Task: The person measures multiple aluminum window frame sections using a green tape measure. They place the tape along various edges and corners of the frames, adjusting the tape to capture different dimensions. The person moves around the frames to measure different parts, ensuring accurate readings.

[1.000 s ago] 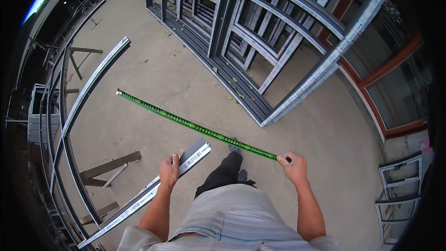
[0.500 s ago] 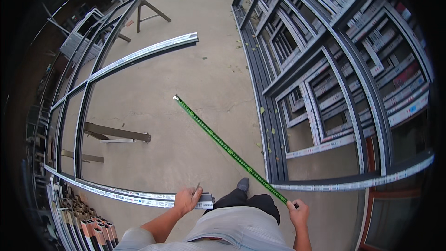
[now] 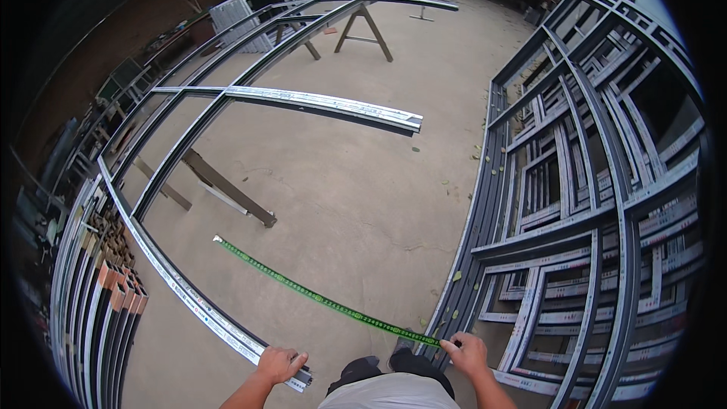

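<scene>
Head view, lower middle of the frame: the left hand (image 3: 279,364) is closed over the near end of a long metal bar (image 3: 170,276), fingers wrapped on its top edge. The right hand (image 3: 466,354) is closed around the case end of a green tape measure (image 3: 318,297), whose blade runs stiffly up and to the left, ending free in the air over the concrete floor (image 3: 356,182) at centre left of the frame.

Half a second ago the tape pointed more steeply up the frame toward the stacked frames, and the bar ran nearly flat across the bottom. Now the view has swung left, the bar stretches away up the left side in a long curve, and the tape has come nearer to it while remaining well apart. To my eye the blade is being brought round toward the bar, though it does not lie along it yet.

Beyond the hands, a sawhorse (image 3: 227,185) stands at centre left and a second silver bar (image 3: 318,104) crosses the upper middle. Dark window frames (image 3: 583,204) fill the right side, and more bars are bundled at the lower left (image 3: 95,310).
</scene>
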### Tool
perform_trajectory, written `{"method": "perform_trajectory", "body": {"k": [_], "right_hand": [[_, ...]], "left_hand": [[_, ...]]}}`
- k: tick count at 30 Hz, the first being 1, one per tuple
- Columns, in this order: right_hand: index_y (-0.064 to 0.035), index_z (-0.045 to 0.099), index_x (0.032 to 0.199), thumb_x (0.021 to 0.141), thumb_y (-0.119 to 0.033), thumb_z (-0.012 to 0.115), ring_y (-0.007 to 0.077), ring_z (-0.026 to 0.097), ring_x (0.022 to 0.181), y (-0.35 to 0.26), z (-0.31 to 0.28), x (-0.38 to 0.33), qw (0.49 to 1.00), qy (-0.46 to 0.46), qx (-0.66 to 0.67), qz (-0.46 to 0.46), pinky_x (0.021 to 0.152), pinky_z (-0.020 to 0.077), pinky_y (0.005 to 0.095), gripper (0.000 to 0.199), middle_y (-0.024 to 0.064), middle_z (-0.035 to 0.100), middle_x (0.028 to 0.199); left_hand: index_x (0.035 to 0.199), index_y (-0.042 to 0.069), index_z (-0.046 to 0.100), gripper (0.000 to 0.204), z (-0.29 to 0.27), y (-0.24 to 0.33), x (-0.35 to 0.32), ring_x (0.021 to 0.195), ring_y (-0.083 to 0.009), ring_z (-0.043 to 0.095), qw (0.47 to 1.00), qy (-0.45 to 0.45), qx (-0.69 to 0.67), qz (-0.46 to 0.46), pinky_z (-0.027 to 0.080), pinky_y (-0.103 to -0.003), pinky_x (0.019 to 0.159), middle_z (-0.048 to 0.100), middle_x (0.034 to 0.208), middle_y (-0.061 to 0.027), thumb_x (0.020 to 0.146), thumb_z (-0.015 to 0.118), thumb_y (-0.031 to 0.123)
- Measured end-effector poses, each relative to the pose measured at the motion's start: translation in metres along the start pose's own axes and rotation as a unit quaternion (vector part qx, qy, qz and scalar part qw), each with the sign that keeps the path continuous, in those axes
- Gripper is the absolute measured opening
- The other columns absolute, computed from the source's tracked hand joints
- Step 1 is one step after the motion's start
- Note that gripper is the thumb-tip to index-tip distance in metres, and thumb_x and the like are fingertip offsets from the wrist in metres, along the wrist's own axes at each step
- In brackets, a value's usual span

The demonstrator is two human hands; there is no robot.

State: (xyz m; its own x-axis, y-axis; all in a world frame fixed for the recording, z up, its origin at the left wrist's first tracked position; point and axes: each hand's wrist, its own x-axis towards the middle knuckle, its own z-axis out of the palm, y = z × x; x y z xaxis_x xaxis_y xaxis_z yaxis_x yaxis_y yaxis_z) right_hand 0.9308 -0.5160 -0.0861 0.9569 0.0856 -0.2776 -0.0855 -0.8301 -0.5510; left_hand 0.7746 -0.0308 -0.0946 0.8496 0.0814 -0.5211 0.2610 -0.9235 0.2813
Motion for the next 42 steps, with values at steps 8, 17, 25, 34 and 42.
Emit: {"method": "perform_trajectory", "body": {"k": [8,17,25,34,42], "right_hand": [[-0.0079,0.078,0.090,0.089,-0.045,0.084,0.0369,0.073,0.086,-0.031,-0.040,0.122,0.991,-0.058,-0.011,-0.122,0.076,0.0553,0.0474,0.037,0.0151,0.074,0.086],[-0.0075,0.079,0.091,0.089,-0.042,0.088,0.0341,0.074,0.073,-0.105,-0.004,0.182,0.977,-0.125,0.004,-0.175,0.069,0.0563,0.0440,0.036,0.0152,0.075,0.078],[-0.0094,0.080,0.092,0.091,-0.048,0.084,0.0388,0.073,0.078,-0.189,0.012,0.275,0.976,-0.137,-0.042,-0.161,0.071,0.0558,0.0490,0.039,0.0170,0.075,0.079],[-0.0066,0.077,0.094,0.094,-0.043,0.083,0.0359,0.072,0.076,-0.352,0.059,0.375,0.958,-0.172,-0.024,-0.227,0.069,0.0540,0.0457,0.037,0.0180,0.074,0.080],[-0.0128,0.081,0.112,0.098,-0.042,0.076,0.0405,0.073,0.106,-0.457,0.122,0.448,0.889,-0.318,-0.027,-0.328,0.091,0.0588,0.0488,0.033,0.0184,0.078,0.108]], "left_hand": [[0.115,0.003,0.076,0.069,-0.002,0.070,0.021,0.107,-0.0465,0.073,0.931,0.120,-0.304,-0.161,0.057,-0.051,0.097,0.077,0.107,-0.0270,0.110,0.045,0.065],[0.128,0.000,0.070,0.044,-0.058,0.127,0.099,0.102,-0.0184,0.074,0.735,0.241,-0.630,-0.071,0.060,-0.035,0.093,0.077,0.108,-0.0125,0.110,0.069,0.041],[0.116,0.001,0.077,0.046,-0.141,0.084,0.211,0.088,-0.0115,0.069,0.710,0.264,-0.652,-0.032,0.057,-0.030,0.081,0.074,0.094,-0.0035,0.110,0.070,0.046],[0.108,0.000,0.076,0.043,-0.246,-0.021,0.279,0.086,-0.0119,0.070,0.646,0.349,-0.676,-0.060,0.059,-0.032,0.081,0.072,0.092,-0.0019,0.111,0.069,0.042],[0.101,0.001,0.077,0.038,-0.283,-0.109,0.301,0.081,-0.0131,0.069,0.564,0.463,-0.671,-0.135,0.058,-0.032,0.079,0.072,0.088,-0.0022,0.108,0.075,0.038]]}}
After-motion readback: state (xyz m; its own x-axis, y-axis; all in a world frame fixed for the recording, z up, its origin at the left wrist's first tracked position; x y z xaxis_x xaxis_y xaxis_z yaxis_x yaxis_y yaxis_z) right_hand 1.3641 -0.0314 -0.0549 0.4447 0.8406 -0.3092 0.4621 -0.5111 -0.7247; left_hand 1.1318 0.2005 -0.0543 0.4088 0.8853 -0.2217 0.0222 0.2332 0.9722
